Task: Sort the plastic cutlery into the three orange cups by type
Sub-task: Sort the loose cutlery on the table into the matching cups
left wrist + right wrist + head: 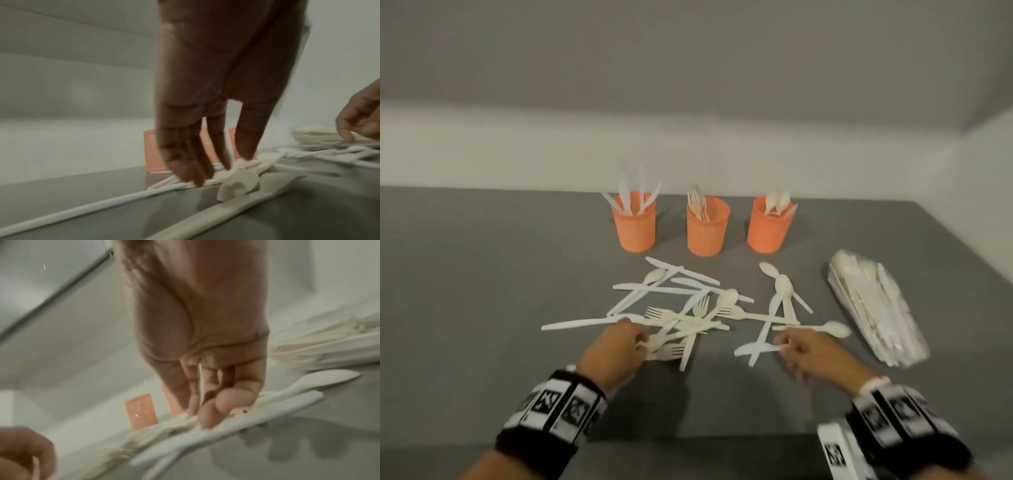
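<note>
Three orange cups (705, 226) at twelve o'clock hold few pieces; most cutlery (681, 308) remains. Left hand (616, 346) reaches in loose-fingered; right hand (811, 356) pinches a knife (756, 349).

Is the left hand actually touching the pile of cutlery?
Touching. The left wrist view shows the left hand with fingertips pressed onto the cutlery pile.

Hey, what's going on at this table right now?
A person is sorting plastic cutlery into three orange cups: the left cup holds knives, the middle cup forks, the right cup spoons. A loose pile still lies on the grey table. The left hand reaches into the pile; the right hand touches a white knife. A wrapped bundle lies beside them.
</note>
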The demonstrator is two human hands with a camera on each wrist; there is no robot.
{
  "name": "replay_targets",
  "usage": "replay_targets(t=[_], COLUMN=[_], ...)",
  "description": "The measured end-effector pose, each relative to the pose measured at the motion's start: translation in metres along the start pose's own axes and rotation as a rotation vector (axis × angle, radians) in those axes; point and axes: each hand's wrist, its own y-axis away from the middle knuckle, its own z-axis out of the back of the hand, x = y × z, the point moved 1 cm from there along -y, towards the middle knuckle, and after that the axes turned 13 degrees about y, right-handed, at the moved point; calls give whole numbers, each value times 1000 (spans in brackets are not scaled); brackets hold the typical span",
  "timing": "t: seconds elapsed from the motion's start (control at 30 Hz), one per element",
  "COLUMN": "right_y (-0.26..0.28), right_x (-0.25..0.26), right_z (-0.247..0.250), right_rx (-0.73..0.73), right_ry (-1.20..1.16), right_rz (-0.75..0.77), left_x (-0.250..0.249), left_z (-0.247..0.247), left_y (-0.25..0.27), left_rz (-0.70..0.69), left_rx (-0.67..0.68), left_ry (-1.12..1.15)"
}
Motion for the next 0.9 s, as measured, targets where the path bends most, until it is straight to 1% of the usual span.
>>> replay_targets(t=[0.07, 0.1, 0.17, 0.27, 0.33, 0.43, 0.5, 0.57, 0.67, 0.73, 0.77, 0.8, 0.9], right_y=[-20, -28, -37, -36, -39, -39, -39, -38, -39, -42, -44, -46, -49], right_x=[-7, -9, -6, -2, -1, 0, 1, 5, 18, 28, 34, 40, 66], right_z=[4, 5, 4, 3, 4, 4, 6, 8, 10, 10, 9, 8, 3], right_rx=[-199, -213, -195, -159, -125, -124, -143, -198, -295, -330, -335, -334, -268], right_ry=[156, 213, 305, 409, 434, 443, 409, 363, 219, 105, 52, -3, -165], right_rz=[-60, -61, -43, -5, 18, 56, 77, 105, 149, 162, 168, 184, 251], left_x=[-1, 0, -2, -9, -14, -18, -20, -21, -31, -41, -46, -49, -62], left_z=[4, 5, 7, 3, 1, -1, 1, 7, 22, 30, 32, 32, 21], left_y=[-7, -7, -7, -7, -9, -9, -5, -1, 2, -1, -4, -8, -16], left_rz=[65, 102, 163, 151, 136, 110, 93, 85, 122, 147, 155, 170, 181], left_rx=[20, 61, 133, 138, 140, 198, 208, 202, 199, 165, 138, 106, 33], left_ry=[-127, -196, -286, -305, -285, -270, -232, -172, -125, -100, -47, 53, 413])
